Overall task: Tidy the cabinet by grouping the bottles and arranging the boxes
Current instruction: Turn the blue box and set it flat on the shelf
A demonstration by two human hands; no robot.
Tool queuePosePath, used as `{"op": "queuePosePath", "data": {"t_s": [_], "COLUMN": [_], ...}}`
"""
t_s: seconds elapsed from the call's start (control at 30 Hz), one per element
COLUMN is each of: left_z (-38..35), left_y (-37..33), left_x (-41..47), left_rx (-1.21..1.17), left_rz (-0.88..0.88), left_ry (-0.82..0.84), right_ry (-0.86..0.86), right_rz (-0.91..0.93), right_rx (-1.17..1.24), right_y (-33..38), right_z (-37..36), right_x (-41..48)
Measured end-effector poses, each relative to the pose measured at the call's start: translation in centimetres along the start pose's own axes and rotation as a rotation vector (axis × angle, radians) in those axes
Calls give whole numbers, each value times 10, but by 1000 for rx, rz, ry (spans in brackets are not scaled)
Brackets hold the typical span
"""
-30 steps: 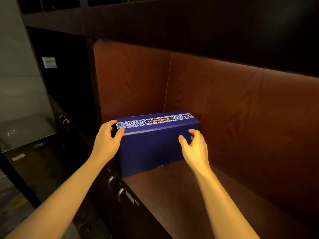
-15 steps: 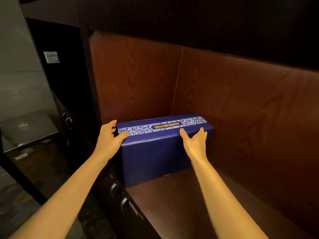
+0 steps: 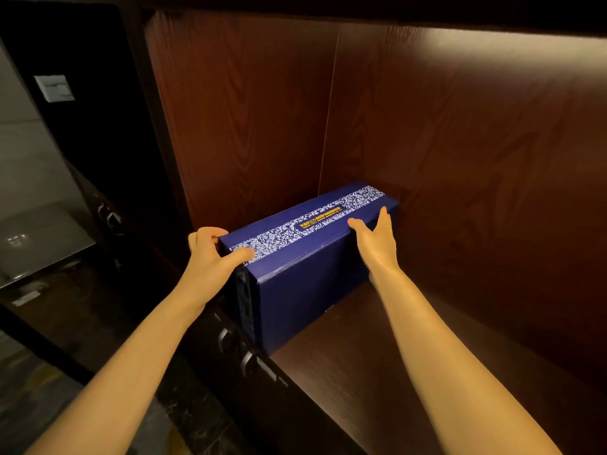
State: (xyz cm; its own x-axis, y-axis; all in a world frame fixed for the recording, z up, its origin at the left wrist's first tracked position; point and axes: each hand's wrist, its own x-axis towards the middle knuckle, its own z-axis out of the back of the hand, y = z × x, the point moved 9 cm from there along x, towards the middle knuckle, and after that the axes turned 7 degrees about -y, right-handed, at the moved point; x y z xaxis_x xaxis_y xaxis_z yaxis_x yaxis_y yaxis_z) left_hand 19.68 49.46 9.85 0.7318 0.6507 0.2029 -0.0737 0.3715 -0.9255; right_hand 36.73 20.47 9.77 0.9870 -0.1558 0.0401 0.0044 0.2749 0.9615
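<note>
A long dark-blue box point(image 3: 305, 284) with a white patterned band and yellow lettering along its top lies on the cabinet shelf point(image 3: 377, 372), angled toward the back left corner. My left hand point(image 3: 210, 257) grips its near left end, thumb on the top, fingers round the end. My right hand point(image 3: 374, 239) rests on the top front edge near the far end, thumb on the lid. No bottles are in view.
The reddish wood compartment has a left side wall point(image 3: 249, 119) and a back wall point(image 3: 476, 152) close behind the box. Metal drawer handles point(image 3: 236, 349) sit below the shelf edge. A darker compartment with a white label point(image 3: 54, 88) lies to the left.
The box has turned so its far end points deeper into the corner. Both hands have closed onto it, the left round the near end, the right farther along the top.
</note>
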Motion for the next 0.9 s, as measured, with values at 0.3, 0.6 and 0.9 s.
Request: {"op": "queuePosePath", "data": {"t_s": [0.3,0.6,0.9], "left_z": [-1,-2,-73], "left_y": [-12,-21,-14], "left_x": [-72,-60,61], "left_rx": [-28,-179,-88], "left_rz": [-73,-79,35], "left_ry": [110,158,374], "right_ry": [27,82,188], "right_rz": [-51,-60,174], "right_rx": [171,263,262], "right_y": [-4,-13,1], "right_z": [-9,-9,8], "right_x": [3,-4,-136]}}
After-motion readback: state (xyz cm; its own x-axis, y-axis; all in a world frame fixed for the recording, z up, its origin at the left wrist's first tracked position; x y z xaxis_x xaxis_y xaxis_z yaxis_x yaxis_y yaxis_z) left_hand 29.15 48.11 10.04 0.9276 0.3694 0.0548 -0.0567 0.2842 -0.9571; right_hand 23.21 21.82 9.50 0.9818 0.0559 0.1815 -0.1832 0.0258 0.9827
